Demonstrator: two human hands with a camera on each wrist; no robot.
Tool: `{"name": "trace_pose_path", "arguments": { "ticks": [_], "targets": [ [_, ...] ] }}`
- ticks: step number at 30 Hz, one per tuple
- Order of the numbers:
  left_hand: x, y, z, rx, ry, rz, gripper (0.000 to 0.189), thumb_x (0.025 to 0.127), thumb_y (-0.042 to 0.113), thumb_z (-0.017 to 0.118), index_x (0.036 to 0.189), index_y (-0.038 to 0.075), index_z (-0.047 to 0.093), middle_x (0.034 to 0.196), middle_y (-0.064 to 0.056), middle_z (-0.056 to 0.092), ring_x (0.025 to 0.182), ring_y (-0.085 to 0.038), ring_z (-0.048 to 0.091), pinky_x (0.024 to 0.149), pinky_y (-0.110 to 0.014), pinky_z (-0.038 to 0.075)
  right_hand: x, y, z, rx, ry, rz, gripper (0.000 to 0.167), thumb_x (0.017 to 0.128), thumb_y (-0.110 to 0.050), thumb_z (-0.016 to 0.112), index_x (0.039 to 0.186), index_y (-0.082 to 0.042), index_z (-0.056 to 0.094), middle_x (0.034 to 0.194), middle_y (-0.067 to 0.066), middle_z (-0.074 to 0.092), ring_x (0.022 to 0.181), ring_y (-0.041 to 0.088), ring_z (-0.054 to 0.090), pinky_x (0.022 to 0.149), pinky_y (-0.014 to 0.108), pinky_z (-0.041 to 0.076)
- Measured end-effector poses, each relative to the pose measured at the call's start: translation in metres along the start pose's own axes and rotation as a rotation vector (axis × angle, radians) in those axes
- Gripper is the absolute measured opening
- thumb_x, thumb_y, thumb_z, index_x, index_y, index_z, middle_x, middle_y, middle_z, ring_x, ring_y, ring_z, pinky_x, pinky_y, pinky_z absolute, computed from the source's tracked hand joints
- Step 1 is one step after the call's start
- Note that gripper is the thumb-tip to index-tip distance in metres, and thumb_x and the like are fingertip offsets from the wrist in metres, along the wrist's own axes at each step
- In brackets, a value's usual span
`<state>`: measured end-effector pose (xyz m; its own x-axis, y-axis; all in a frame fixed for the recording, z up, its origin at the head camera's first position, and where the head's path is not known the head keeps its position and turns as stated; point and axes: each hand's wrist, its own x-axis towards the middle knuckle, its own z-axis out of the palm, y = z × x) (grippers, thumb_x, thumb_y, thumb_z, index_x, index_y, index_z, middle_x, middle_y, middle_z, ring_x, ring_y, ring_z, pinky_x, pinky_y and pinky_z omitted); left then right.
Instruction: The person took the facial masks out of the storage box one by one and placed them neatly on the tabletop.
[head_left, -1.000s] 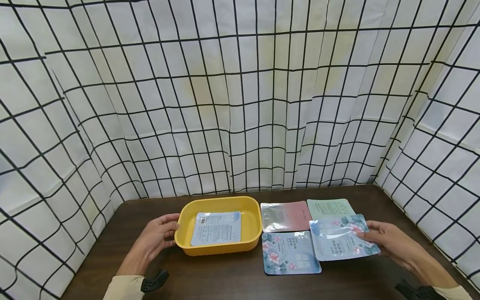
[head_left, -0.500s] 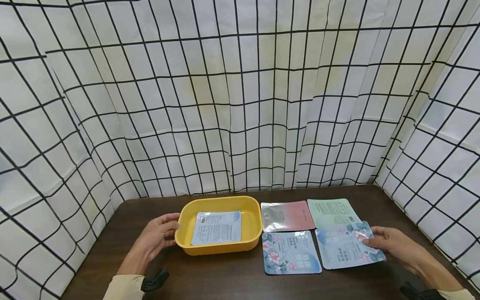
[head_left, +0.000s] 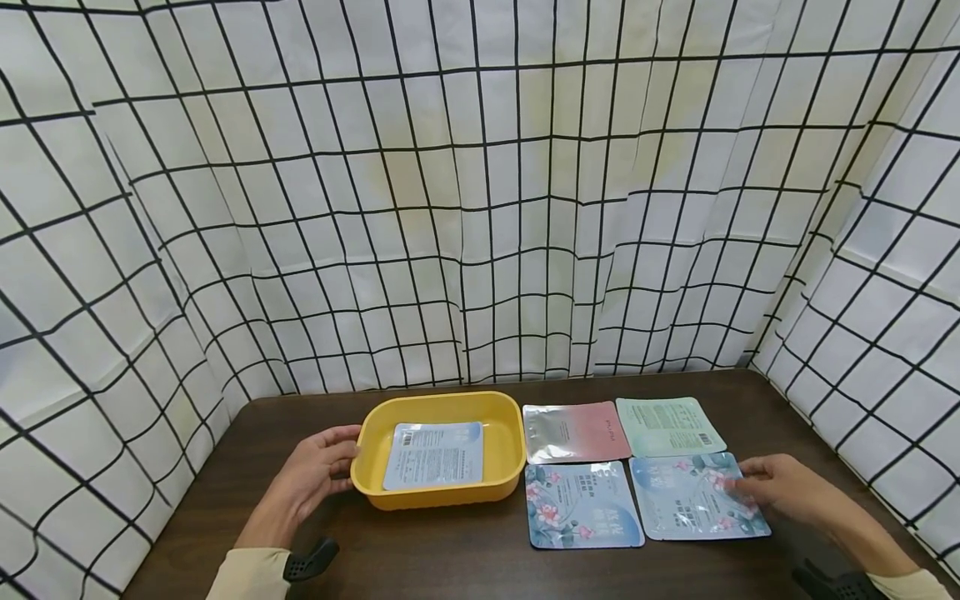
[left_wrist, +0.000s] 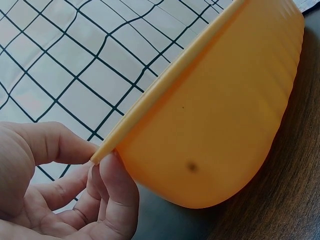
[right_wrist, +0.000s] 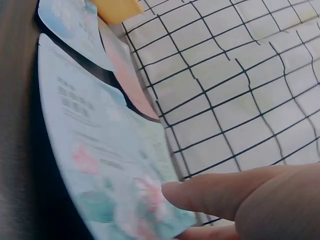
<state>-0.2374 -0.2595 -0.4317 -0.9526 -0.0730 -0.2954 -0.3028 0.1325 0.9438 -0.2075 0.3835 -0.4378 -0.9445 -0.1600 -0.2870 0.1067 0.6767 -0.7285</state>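
My left hand (head_left: 315,471) pinches the left rim of a yellow plastic basin (head_left: 435,497), thumb and fingers on either side of the rim in the left wrist view. Inside the basin lies a pale blue sheet mask packet (head_left: 435,456), its printed text side up. At the right, my right hand (head_left: 795,496) pinches the right edge of a blue floral sheet mask packet (head_left: 686,504), which lies on or just above the table. In the right wrist view the thumb (right_wrist: 187,195) is over this packet's face, with a finger at its edge.
Left of the held packet lies another blue floral packet (head_left: 583,508). Behind them are a pink and silver packet (head_left: 576,433) and a light green packet (head_left: 667,425). All lie on a dark wooden table (head_left: 420,550), enclosed by a white grid-patterned curtain (head_left: 487,208).
My right hand has brought the blue floral packet down and slightly right and nearer, uncovering the green packet and its neighbour's edge. My left hand has stayed at the basin.
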Motion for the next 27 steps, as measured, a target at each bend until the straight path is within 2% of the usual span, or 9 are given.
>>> {"name": "trace_pose_path", "arguments": {
  "ticks": [6,9,11,15,17,20,23,27],
  "targets": [
    [-0.002,-0.001,0.002,0.015,0.019,0.008,0.053,0.099,0.02,0.065,0.146,0.003,0.047,0.134,-0.019,0.058,0.096,-0.027,0.065,0.083,-0.036,0.058,-0.002,-0.019,-0.008,-0.22,0.045,-0.042,0.039,0.1,-0.028,0.061,0.113,0.008,0.072,0.098,0.009,0.07,0.082,0.018,0.061,0.066,0.033,0.048],
    [-0.002,-0.001,0.002,0.018,0.021,0.011,0.054,0.099,0.02,0.065,0.146,0.003,0.047,0.136,-0.02,0.057,0.097,-0.027,0.065,0.083,-0.036,0.058,-0.004,-0.028,-0.01,-0.328,0.063,-0.04,0.037,0.101,-0.034,0.061,0.103,-0.001,0.077,0.089,0.003,0.069,0.079,0.017,0.057,0.065,0.034,0.043],
    [-0.002,-0.001,0.002,0.019,0.018,0.012,0.054,0.099,0.021,0.065,0.147,0.003,0.047,0.136,-0.02,0.056,0.098,-0.027,0.065,0.083,-0.036,0.058,-0.005,-0.034,-0.009,-0.391,0.069,-0.03,0.037,0.101,-0.038,0.06,0.091,-0.006,0.077,0.08,0.0,0.067,0.074,0.016,0.055,0.063,0.034,0.042],
    [-0.002,-0.001,0.002,0.02,0.018,0.011,0.055,0.099,0.022,0.065,0.147,0.003,0.047,0.137,-0.02,0.056,0.098,-0.028,0.065,0.084,-0.036,0.058,-0.008,-0.046,-0.007,-0.448,0.09,0.007,0.042,0.1,-0.041,0.059,0.072,-0.012,0.069,0.064,-0.004,0.056,0.06,0.014,0.047,0.054,0.031,0.036],
    [-0.002,-0.001,0.002,0.021,0.019,0.013,0.055,0.099,0.022,0.066,0.147,0.003,0.047,0.137,-0.02,0.055,0.098,-0.027,0.065,0.084,-0.036,0.058,-0.008,-0.051,-0.006,-0.431,0.116,0.02,0.039,0.1,-0.039,0.059,0.074,-0.011,0.069,0.063,-0.003,0.053,0.06,0.014,0.046,0.054,0.03,0.033],
    [-0.002,0.0,0.002,0.026,0.019,0.01,0.054,0.099,0.022,0.065,0.147,0.003,0.047,0.136,-0.02,0.056,0.098,-0.027,0.065,0.084,-0.036,0.058,-0.004,-0.057,-0.005,-0.369,0.161,-0.012,0.036,0.101,-0.038,0.059,0.09,-0.006,0.073,0.074,-0.001,0.063,0.067,0.014,0.056,0.057,0.032,0.04],
    [-0.001,0.0,0.002,0.015,0.01,0.004,0.052,0.099,0.018,0.063,0.146,0.001,0.047,0.132,-0.02,0.058,0.096,-0.026,0.065,0.081,-0.037,0.058,0.001,-0.063,-0.004,-0.233,0.176,-0.061,0.042,0.101,-0.037,0.061,0.112,0.001,0.071,0.092,0.004,0.073,0.081,0.018,0.068,0.067,0.036,0.052],
    [-0.001,0.0,0.001,-0.005,-0.003,-0.004,0.049,0.099,0.012,0.06,0.145,-0.001,0.047,0.127,-0.02,0.061,0.094,-0.025,0.064,0.077,-0.037,0.057,0.009,-0.072,0.002,-0.007,0.129,-0.134,0.049,0.1,-0.032,0.064,0.127,0.009,0.062,0.104,0.015,0.075,0.091,0.024,0.073,0.077,0.039,0.06]
  ]
}}
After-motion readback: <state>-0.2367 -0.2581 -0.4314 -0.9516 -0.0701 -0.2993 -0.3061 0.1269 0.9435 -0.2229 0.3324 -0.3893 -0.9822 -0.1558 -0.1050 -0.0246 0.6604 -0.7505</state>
